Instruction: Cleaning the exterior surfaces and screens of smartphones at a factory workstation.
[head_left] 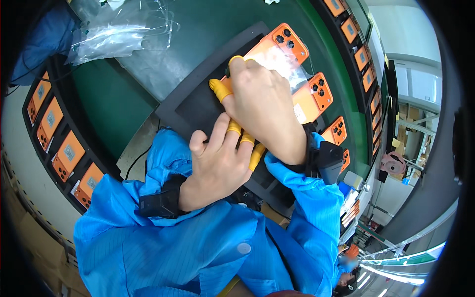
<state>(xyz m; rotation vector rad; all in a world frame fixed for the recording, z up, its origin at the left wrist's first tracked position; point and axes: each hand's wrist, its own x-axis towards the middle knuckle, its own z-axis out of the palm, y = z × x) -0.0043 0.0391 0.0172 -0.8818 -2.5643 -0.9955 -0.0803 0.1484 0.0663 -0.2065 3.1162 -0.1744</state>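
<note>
Green counter [208, 24] fills most of the upper view, curving off R. Next down, the wearer's blue coat [198, 242], sleeves running up to both wrists. Black tray [193, 106] sits at an angle on the counter, mid-view. L side tray [74, 116] carries a row of four orange phones w/ labels on their backs; far R tray [343, 18] has more, running down the edge.

Clear plastic bags [123, 34] lie in a loose pile, top L of counter.

R hand [262, 94] is over the top phone [286, 38], which lies back up at the R side of the black tray, camera end pointing up-R. R grip: fingers curled at the phone's lower end; can't tell if it's pinching phone or film. L hand [220, 158] is just below R hand, over the tray, palm down, fingers pointing up-R; L grip: fingertips partly hidden, can't tell if it has hold of anything.

Second phone [311, 96] is just below the top one, then third phone [334, 131] and fourth phone [346, 159], partly hidden by R wrist unit [326, 158]. L wrist unit [163, 200] is black too.

Clear film [279, 62] covers part of top phone. Smallest: yellow finger covers [220, 91] on several fingers, both hands.
</note>
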